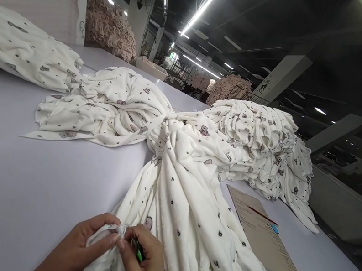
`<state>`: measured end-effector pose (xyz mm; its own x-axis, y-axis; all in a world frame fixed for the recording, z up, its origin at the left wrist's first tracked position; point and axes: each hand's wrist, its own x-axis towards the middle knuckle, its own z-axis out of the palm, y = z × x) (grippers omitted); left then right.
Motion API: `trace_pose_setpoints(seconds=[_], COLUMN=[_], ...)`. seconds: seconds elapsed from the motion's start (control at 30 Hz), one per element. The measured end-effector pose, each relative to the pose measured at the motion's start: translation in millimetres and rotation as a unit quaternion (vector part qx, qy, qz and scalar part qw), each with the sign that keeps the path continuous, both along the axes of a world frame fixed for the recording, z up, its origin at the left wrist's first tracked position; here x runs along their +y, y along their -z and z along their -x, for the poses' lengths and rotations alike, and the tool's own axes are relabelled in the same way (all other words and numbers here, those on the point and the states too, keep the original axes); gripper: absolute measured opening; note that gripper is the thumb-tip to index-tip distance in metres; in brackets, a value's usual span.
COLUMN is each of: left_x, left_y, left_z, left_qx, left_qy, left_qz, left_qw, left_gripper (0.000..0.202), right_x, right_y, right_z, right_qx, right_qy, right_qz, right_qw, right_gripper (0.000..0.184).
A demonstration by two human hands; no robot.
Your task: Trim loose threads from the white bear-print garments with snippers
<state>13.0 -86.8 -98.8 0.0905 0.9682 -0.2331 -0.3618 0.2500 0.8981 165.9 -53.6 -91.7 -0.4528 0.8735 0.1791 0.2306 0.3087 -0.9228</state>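
Observation:
A white plush fabric bundle [188, 192] with small dark and pink-grey prints lies gathered in front of me and hangs toward my body. At its lower left, my left hand [85, 242] pinches an edge of this fabric between thumb and forefinger. My right hand [143, 254] grips the same edge just beside it, the fingertips of both hands nearly touching. Tucked inside my right palm is a small green tool [139, 252], mostly covered by the fingers; its kind cannot be made out.
More bundles of the printed fabric lie at left [25, 47] and right [257, 134]. A cardboard sheet [260, 241] with a red pencil [263, 215] rests on the pale table [36, 190]. Behind stand a white bin [152, 69] and pink fabric heaps [111, 26].

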Motion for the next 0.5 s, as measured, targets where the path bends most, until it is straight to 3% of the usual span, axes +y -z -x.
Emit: trace_pose_setpoints(seconds=[0.27,0.4,0.5], left_x=[0.3,3.2,2.7], left_y=[0.9,-2.9,-2.9], left_z=[2.7,5.2,5.9], left_qx=[0.107,-0.014,-0.100], left_qy=[0.034,0.052,0.052], left_qz=[-0.015,0.025,0.060], left_qw=[0.994,0.998,0.992], left_gripper=[0.030,0.031,0.033], right_x=[6.1,-7.8,-20.6], right_y=[6.7,16.8,24.1], right_z=[-2.3,-5.4,-12.5], right_qx=[0.044,0.057,-0.018], right_qy=[0.070,0.128,0.135], right_qz=[0.083,0.062,0.038], right_qw=[0.993,0.988,0.990], right_gripper=[0.033,0.043,0.051])
